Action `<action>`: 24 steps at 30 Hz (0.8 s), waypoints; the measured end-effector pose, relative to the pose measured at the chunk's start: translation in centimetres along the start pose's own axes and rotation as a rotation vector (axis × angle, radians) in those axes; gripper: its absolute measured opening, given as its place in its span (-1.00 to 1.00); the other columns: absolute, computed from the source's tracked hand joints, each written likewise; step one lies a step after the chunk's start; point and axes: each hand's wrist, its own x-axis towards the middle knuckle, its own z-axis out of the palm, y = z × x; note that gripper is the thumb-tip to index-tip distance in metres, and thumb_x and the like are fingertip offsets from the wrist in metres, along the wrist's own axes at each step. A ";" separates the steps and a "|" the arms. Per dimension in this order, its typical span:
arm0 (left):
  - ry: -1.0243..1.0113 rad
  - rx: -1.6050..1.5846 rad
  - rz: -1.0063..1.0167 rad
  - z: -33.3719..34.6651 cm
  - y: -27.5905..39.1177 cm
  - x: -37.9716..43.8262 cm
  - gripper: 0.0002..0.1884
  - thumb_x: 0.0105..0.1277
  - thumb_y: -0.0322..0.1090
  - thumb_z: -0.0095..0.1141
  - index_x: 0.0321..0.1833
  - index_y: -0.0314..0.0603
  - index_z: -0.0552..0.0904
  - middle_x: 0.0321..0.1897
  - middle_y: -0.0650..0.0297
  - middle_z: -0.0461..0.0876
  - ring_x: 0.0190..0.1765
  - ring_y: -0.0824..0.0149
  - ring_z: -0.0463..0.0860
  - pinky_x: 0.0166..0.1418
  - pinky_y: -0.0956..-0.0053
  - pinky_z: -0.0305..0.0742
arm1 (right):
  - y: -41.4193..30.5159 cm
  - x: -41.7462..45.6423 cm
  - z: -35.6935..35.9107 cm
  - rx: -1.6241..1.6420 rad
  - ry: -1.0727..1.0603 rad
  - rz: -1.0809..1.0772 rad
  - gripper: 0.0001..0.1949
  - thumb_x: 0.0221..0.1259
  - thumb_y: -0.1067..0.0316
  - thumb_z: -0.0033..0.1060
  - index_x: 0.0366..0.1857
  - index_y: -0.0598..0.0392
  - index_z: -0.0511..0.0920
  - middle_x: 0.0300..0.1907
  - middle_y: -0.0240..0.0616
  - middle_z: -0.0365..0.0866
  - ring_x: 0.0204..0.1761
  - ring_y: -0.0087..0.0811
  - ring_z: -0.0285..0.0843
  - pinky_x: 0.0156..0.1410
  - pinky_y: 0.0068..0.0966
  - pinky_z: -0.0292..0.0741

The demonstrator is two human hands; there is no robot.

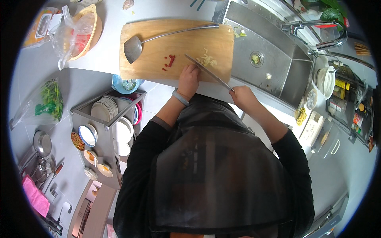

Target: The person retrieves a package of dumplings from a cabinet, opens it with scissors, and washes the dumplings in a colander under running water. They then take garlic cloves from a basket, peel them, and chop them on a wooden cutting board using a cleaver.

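A wooden cutting board (146,68) lies on the counter before me. My right hand (244,96) grips the handle of a kitchen knife (212,74), whose blade slants across the board to the upper left. Close against the blade's left side, my left hand (189,78) rests on the board with fingers curled; whatever is under them is hidden. Chopped pale pieces, apparently garlic (207,60), lie just beyond the blade. Further left are cut bits of red chili (171,60). A metal wok spatula (133,49) lies across the far left of the board.
Right of the board is a steel sink (268,44) with scraps in it and a faucet (332,44) above. A yellow basket (96,32) holding plastic bags stands left. Below the counter edge are a lined blue bin (119,84) and a rack with plates (102,110).
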 end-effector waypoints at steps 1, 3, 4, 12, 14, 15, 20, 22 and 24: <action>-0.003 -0.002 0.000 0.0 0.0 -0.1 -0.89 0.08 -0.50 0.21 -0.31 -0.28 0.68 -0.19 0.09 0.64 -0.13 0.02 0.60 -0.04 0.23 0.54 | 0.1 -0.2 -0.2 -0.004 -0.027 -0.007 -0.68 0.33 0.21 0.08 -0.44 0.29 0.61 -0.44 0.20 0.60 -0.29 0.20 0.59 -0.13 -0.02 0.52; -0.021 -0.013 -0.011 -0.1 0.0 0.0 -0.87 0.07 -0.54 0.14 -0.29 -0.30 0.66 -0.17 0.10 0.63 -0.12 0.02 0.57 -0.02 0.23 0.53 | 0.2 -0.1 -0.1 -0.009 -0.047 -0.001 -0.69 0.33 0.21 0.09 -0.43 0.28 0.62 -0.44 0.18 0.60 -0.28 0.18 0.58 -0.14 -0.05 0.51; -0.029 -0.019 -0.015 -0.1 0.0 0.1 -0.85 0.07 -0.57 0.10 -0.29 -0.30 0.65 -0.17 0.11 0.62 -0.12 0.02 0.55 -0.01 0.23 0.52 | 0.1 0.3 0.3 -0.009 -0.041 0.013 -0.69 0.33 0.21 0.10 -0.43 0.28 0.62 -0.43 0.18 0.60 -0.28 0.18 0.59 -0.14 -0.06 0.51; -0.085 0.024 -0.026 -0.6 0.1 -0.1 -0.82 0.03 -0.60 0.07 -0.29 -0.32 0.64 -0.18 0.10 0.61 -0.11 0.01 0.55 -0.01 0.24 0.52 | -0.5 0.6 -0.4 0.048 -0.106 0.060 -0.68 0.26 0.22 0.16 -0.48 0.33 0.63 -0.45 0.21 0.61 -0.30 0.19 0.60 -0.09 -0.04 0.54; -0.069 0.033 -0.023 -0.4 -0.2 -0.1 -0.81 0.02 -0.60 0.06 -0.29 -0.31 0.64 -0.18 0.11 0.61 -0.11 0.02 0.55 -0.01 0.24 0.52 | 0.0 0.1 -0.7 0.030 -0.058 -0.027 -0.67 0.26 0.21 0.18 -0.48 0.34 0.63 -0.45 0.20 0.61 -0.30 0.18 0.61 -0.09 -0.05 0.54; -0.048 0.035 -0.017 -0.3 -0.1 -0.2 -0.81 0.01 -0.60 0.06 -0.30 -0.31 0.64 -0.18 0.11 0.61 -0.11 0.02 0.55 -0.01 0.24 0.52 | -0.2 0.3 -0.5 0.041 -0.093 0.013 -0.67 0.28 0.20 0.16 -0.46 0.34 0.63 -0.51 0.15 0.60 -0.39 0.09 0.61 -0.19 -0.11 0.54; -0.044 0.025 -0.016 -0.3 0.0 -0.2 -0.82 0.00 -0.59 0.08 -0.31 -0.31 0.64 -0.19 0.12 0.61 -0.11 0.03 0.56 -0.02 0.24 0.52 | 0.5 0.9 0.3 0.071 -0.070 -0.034 -0.64 0.33 0.18 0.15 -0.44 0.36 0.63 -0.66 0.02 0.58 -0.63 -0.16 0.62 -0.46 -0.27 0.52; -0.047 0.032 -0.014 -0.5 0.0 -0.3 -0.82 -0.01 -0.58 0.10 -0.32 -0.30 0.65 -0.19 0.12 0.61 -0.11 0.03 0.55 -0.02 0.25 0.52 | -1.9 0.6 -2.1 0.207 -0.258 0.209 -0.66 0.29 0.19 0.16 -0.41 0.35 0.64 -0.51 0.14 0.60 -0.40 0.05 0.62 -0.21 -0.16 0.54; -0.070 0.033 -0.040 -0.8 0.3 -0.3 -0.88 0.08 -0.55 0.14 -0.32 -0.32 0.66 -0.22 0.10 0.62 -0.12 0.01 0.58 -0.04 0.24 0.53 | -2.3 0.5 -2.5 0.258 -0.313 0.283 -0.67 0.27 0.19 0.17 -0.41 0.34 0.64 -0.44 0.19 0.61 -0.29 0.16 0.62 -0.09 -0.10 0.55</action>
